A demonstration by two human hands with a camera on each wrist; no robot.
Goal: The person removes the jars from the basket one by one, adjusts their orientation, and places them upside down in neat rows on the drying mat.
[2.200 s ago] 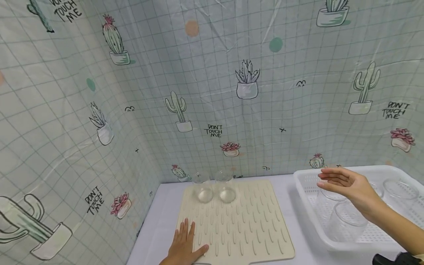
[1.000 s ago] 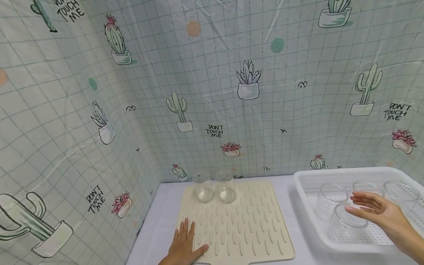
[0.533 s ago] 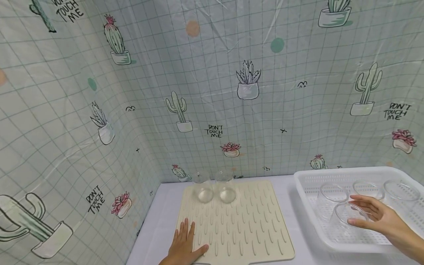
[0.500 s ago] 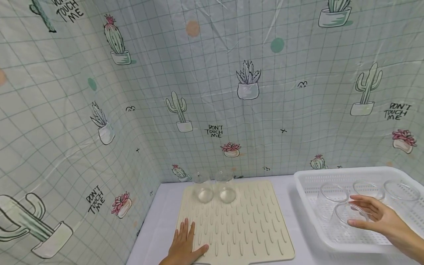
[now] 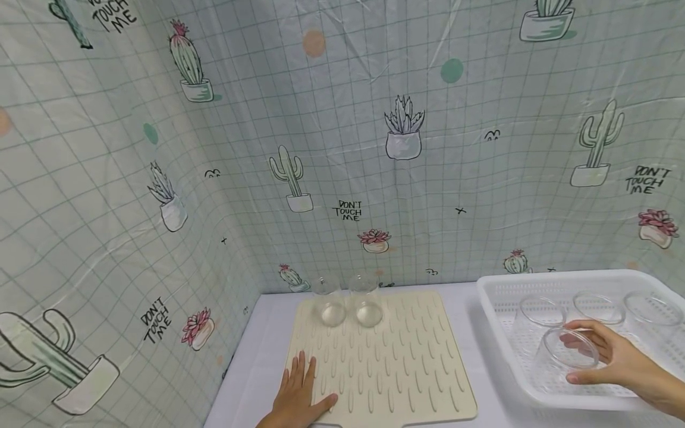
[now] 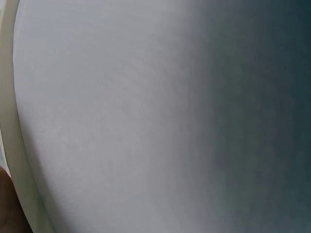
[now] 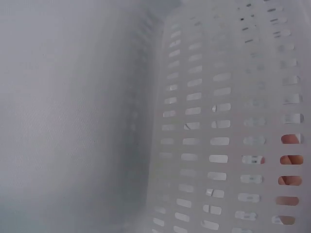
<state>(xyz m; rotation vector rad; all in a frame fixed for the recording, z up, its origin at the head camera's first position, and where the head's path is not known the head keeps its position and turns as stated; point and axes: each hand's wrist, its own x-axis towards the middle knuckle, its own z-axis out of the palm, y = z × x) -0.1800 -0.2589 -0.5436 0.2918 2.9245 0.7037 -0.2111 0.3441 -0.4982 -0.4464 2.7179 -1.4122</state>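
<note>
In the head view my left hand [image 5: 296, 392] lies flat with spread fingers on the lower left of a beige drying mat [image 5: 412, 356] with raised ridges. Two clear glass cups, a left one [image 5: 333, 314] and a right one [image 5: 369, 312], stand side by side at the mat's far edge. At the right, my right hand [image 5: 610, 359] reaches into a white perforated basket [image 5: 500, 356]. Its fingers curve behind the nearest glass cup [image 5: 556, 371], the thumb in front. In the right wrist view, skin shows through the slots of the basket wall [image 7: 206, 141].
More glass cups stand in the basket behind the held one: a left cup [image 5: 542, 312], a middle cup [image 5: 598, 308] and a right cup [image 5: 653, 309]. A cactus-print curtain [image 5: 342, 148] hangs behind and left of the white tabletop [image 5: 246, 368].
My right hand has moved from above the basket's rear-left cup, right and down to the nearest cup, and its fingers have come around it. The left hand stays on the mat.
</note>
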